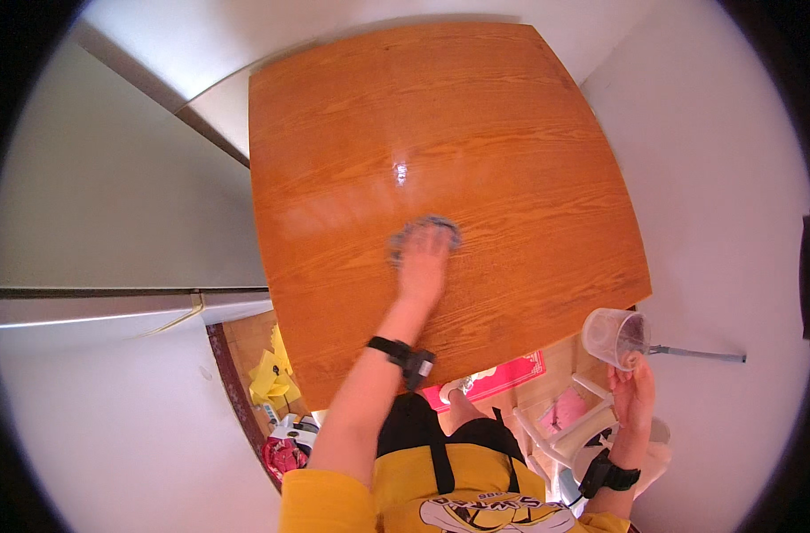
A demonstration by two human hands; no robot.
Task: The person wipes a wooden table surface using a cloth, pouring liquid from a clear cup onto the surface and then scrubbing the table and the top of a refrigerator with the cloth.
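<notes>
My left hand [423, 263] presses a crumpled grey-blue cloth [453, 230] against the glossy wooden tabletop [511, 160], a little below its middle; hand and cloth are slightly blurred. My right hand [633, 390] holds a clear plastic container [605, 330] by its rim, tilted, just beyond the table's near right corner. Whether anything lies inside the container I cannot tell. Both wrists wear black straps with small devices.
A wall borders the table on the right, and a pale cabinet or appliance [125, 193] stands at the left. Below the near edge are a white-framed chair [545, 440], a red mat [511, 383], and yellow items [268, 376] on the floor.
</notes>
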